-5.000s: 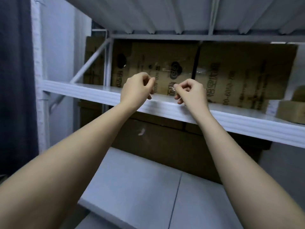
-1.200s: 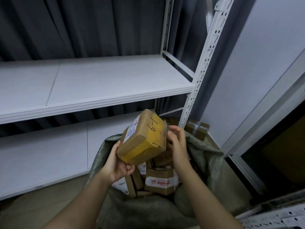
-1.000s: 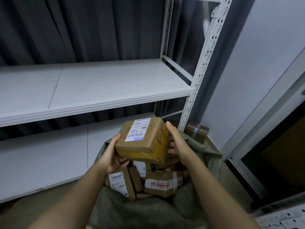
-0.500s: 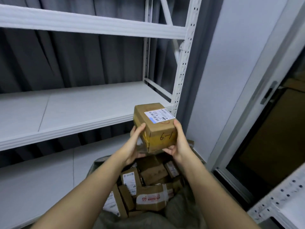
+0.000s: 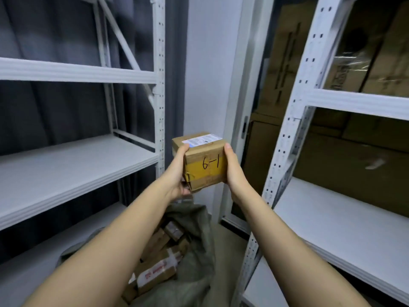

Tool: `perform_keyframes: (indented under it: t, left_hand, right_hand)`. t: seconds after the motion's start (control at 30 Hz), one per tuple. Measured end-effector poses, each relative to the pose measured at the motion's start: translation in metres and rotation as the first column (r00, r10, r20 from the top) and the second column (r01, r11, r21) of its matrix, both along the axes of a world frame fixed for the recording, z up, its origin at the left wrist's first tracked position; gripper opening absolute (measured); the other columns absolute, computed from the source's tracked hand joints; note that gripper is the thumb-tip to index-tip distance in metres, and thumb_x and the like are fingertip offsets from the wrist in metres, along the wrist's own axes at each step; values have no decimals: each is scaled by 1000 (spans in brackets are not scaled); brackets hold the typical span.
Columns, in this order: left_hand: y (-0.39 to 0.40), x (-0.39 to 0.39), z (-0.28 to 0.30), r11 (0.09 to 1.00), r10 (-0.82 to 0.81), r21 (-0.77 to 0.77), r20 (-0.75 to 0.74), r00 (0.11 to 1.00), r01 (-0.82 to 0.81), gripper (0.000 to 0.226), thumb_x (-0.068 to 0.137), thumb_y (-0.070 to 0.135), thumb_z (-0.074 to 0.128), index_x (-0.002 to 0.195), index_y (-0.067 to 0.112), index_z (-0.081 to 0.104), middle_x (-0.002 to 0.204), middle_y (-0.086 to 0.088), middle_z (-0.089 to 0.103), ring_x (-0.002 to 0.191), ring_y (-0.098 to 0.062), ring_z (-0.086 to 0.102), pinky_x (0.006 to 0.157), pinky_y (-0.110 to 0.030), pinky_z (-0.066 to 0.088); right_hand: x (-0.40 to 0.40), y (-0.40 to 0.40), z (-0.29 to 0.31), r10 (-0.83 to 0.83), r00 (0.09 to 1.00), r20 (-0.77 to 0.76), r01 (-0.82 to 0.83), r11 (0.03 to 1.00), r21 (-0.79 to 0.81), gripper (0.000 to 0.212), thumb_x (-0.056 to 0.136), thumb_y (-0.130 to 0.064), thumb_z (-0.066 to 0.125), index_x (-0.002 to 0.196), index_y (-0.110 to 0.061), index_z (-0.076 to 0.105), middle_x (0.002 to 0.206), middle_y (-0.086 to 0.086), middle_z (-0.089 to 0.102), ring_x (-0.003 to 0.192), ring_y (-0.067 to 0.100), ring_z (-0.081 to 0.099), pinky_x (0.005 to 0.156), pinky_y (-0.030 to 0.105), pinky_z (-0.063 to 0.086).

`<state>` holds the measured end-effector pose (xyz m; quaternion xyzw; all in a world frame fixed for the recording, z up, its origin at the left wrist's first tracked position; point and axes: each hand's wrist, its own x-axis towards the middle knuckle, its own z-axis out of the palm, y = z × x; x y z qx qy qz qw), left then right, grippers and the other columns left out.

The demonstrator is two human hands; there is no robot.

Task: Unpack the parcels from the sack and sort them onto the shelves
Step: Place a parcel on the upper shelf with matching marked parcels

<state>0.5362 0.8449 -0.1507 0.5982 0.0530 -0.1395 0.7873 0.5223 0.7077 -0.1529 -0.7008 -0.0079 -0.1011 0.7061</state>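
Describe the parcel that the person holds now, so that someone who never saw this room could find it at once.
Between the two white shelf racks, above the open grey-green sack, the left hand and the right hand hold one small brown box from both sides. Unlike the parcels lying in the sack, it has "6-1" handwritten on a yellow tape band and a white label on top.

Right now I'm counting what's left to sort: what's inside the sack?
The grey-green sack holds several taped cardboard parcels, some with white labels. The person's left forearm and the sack's folds hide the rest, so no full count is possible.
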Motion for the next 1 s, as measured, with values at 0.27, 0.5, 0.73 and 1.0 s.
perform_keyframes:
  t: [0.27, 0.5, 0.73, 1.0]
  left_hand:
    - [-104, -43, 79, 980, -171, -52, 251, 953, 190, 64, 87, 67, 42, 138, 28, 41, 120, -13, 65, 104, -31, 66, 89, -54, 53]
    - [-213, -106, 133, 991, -87, -55, 410, 908, 120, 58, 84, 67, 49, 121, 25, 32, 127, -12, 49, 110, -28, 58, 89, -50, 54]
    - [-336, -192, 169, 945, -274, -9, 523, 807, 327, 63, 85, 69, 43, 131, 26, 40, 122, -9, 55, 109, -26, 59, 92, -49, 52]
    - [-473, -290, 186, 860, -429, 46, 602, 673, 508, 73, 83, 66, 49, 143, 29, 32, 127, 0, 54, 107, -15, 55, 83, -40, 51]
  right_hand:
    - [-68, -94, 62, -232, 956, 179, 222, 972, 73, 54, 99, -54, 27, 139, -22, 43, 132, 4, 56, 118, 15, 54, 101, 35, 45]
    - [-148, -193, 114, -383, 874, 300, 382, 922, 64, 56, 98, -57, 30, 139, -20, 41, 125, -1, 57, 111, 9, 55, 86, 27, 47]
    - [-255, -309, 149, -481, 791, 377, 502, 864, 50, 56, 95, -61, 31, 139, -25, 37, 116, -12, 54, 103, 3, 51, 86, 32, 41]
    - [-366, -443, 176, -582, 705, 405, 642, 767, -17, 57, 99, -54, 31, 142, -16, 31, 127, 0, 50, 112, 10, 51, 85, 25, 44]
